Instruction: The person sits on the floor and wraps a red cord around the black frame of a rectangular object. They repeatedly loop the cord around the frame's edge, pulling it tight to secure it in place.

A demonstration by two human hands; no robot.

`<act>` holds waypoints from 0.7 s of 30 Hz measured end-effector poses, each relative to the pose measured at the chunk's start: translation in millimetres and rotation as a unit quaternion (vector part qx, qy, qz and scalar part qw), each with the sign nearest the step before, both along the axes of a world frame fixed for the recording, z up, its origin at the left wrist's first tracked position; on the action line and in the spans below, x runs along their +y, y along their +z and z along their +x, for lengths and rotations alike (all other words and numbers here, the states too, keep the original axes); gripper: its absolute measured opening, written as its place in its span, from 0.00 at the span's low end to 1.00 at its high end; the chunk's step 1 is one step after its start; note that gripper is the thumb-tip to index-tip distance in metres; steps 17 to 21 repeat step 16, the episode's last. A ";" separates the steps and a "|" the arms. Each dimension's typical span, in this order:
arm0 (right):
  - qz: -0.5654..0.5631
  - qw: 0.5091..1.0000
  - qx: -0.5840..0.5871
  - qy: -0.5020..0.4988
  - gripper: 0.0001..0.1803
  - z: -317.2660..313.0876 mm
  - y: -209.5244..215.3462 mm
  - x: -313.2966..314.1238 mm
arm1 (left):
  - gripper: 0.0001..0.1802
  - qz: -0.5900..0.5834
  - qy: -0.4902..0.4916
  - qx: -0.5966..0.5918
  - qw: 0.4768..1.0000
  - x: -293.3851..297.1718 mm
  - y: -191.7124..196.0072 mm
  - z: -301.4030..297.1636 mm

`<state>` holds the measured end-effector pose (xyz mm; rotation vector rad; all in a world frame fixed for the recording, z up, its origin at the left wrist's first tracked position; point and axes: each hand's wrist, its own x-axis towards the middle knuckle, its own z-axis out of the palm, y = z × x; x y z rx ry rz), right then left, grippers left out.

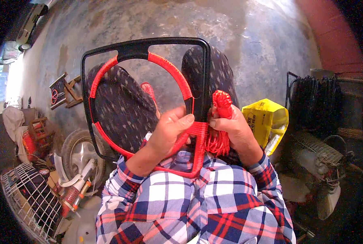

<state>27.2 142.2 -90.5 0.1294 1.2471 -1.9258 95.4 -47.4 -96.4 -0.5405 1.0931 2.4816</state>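
Observation:
A black rectangular frame (206,69) with a ring set inside it rests upright against my lap. Shiny red cord (165,65) wraps much of the ring, and the frame's lower right corner is wrapped too. Bare black shows at the top of the ring. My left hand (169,129) pinches the ring's right side beside a red-wrapped crosspiece (197,129); its lower fingers are partly hidden. Just outside the frame's right bar, my right hand (238,128) is closed around a folded red cord bundle (222,101), whose loose loops hang below the fist.
A yellow bag (267,116) stands by my right forearm. Farther right are a rack of dark strands (318,97) and a wire-mesh cylinder (311,148). On the left lie a wheel (76,152), a white wire grid (26,199) and a small wooden stool (72,92).

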 end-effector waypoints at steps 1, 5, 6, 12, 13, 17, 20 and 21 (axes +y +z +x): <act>0.004 1.000 -0.001 -0.002 0.12 1.0 -4.1 1.1 | 0.14 -0.023 -0.013 0.001 1.000 -1.9 0.6 0.9; 0.007 0.999 0.042 -0.020 0.11 6.8 -15.4 0.0 | 0.15 -0.048 -0.005 0.019 0.999 -1.9 -1.0 0.6; 0.007 0.999 0.031 -0.023 0.11 7.4 -13.2 -0.1 | 0.15 -0.053 -0.003 0.018 0.998 -2.0 -0.9 0.7; 0.017 0.999 0.037 0.006 0.09 0.4 9.3 -10.5 | 0.15 -0.101 -0.010 0.019 0.995 -2.9 1.1 1.8; 0.003 0.999 0.037 0.010 0.10 0.0 14.9 -13.1 | 0.15 -0.100 -0.009 0.016 0.995 -2.8 1.8 1.5; 0.102 0.987 0.080 0.097 0.16 -1.0 3.9 -5.7 | 0.15 -0.064 0.004 0.012 0.998 -2.4 -1.7 2.7; 0.102 0.987 0.080 0.097 0.16 -1.0 3.9 -5.7 | 0.15 -0.064 0.004 0.012 0.998 -2.4 -1.7 2.7; 0.102 0.987 0.080 0.097 0.16 -1.0 3.9 -5.7 | 0.15 -0.064 0.004 0.012 0.998 -2.4 -1.7 2.7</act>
